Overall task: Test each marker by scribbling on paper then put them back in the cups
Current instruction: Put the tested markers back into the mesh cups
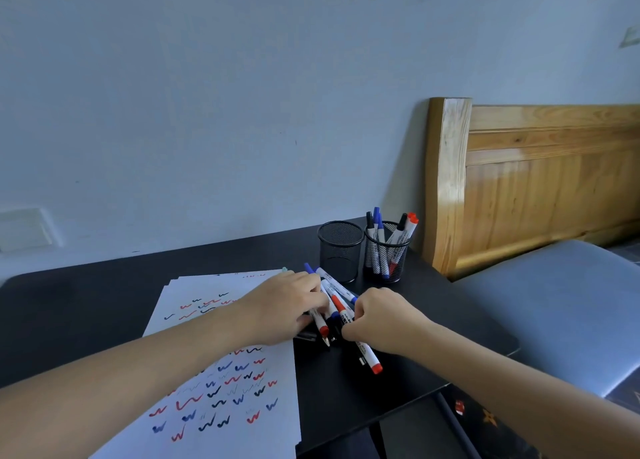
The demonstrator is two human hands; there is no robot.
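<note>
A pile of white markers (pixel 335 301) with red, blue and black caps lies on the black table between my hands. My left hand (pixel 287 306) rests on the pile's left side, fingers spread over the markers. My right hand (pixel 377 316) has its fingers curled round markers at the pile's right side; a red-capped marker (pixel 370 357) sticks out below it. Sheets of white paper (pixel 221 389) covered in red, blue and black scribbles lie to the left. Behind the pile stand two black mesh cups: the left cup (pixel 340 251) looks empty, the right cup (pixel 386 254) holds several markers.
The black table (pixel 86 303) ends near my right forearm. A wooden bed headboard (pixel 519 181) and a grey cushion (pixel 554 303) stand to the right. A pale wall rises behind the table.
</note>
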